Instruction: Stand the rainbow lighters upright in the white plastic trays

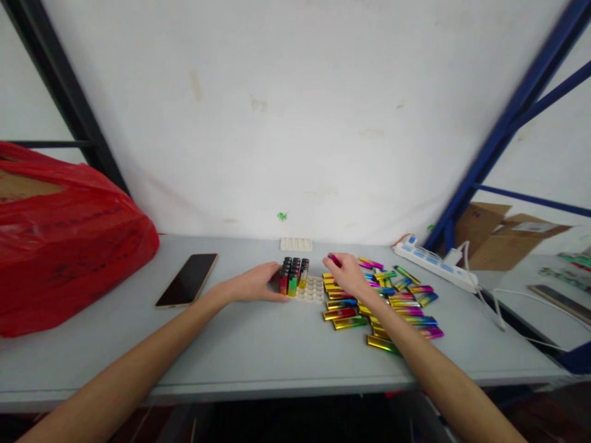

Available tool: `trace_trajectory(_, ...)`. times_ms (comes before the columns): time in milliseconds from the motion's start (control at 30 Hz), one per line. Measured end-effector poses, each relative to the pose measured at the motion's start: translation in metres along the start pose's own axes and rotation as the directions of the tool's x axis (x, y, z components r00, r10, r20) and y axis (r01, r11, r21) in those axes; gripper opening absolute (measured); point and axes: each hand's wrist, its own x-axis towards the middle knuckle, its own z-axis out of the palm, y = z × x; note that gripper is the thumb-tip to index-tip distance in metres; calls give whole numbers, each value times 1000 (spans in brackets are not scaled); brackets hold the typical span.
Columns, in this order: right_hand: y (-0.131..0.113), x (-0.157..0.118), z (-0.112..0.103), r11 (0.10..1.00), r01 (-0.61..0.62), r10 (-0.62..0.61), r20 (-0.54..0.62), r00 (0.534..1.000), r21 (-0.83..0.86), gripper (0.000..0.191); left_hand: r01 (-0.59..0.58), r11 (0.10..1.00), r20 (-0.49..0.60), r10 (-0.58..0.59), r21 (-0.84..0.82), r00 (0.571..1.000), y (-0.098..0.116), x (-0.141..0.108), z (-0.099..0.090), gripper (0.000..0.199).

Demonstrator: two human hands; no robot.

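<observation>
a purple lighter (334,260) is pinched between the closed fingers of the right hand (348,275); the left hand (258,283) is cupped, fingers parted, beside the standing lighters (292,285), contact being unclear. between both sets of fingers, the tray (314,290) is placed, with bare holes shown. loose lighters (340,314) are spread around the right wrist. tray filling seems in hand; careful lowering into a hole is probably called for.
</observation>
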Motion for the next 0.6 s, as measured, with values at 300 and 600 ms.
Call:
trace_trajectory(300,-6,-4,0,997,79,-76,114,991,-24,46,10,1000,3,-10,6,1000,3,-2,-1,73)
trace_trajectory(600,-11,-7,0,919,361,-309,282,908,-158,47,18,1000,8,-18,9,1000,3,-1,-1,72)
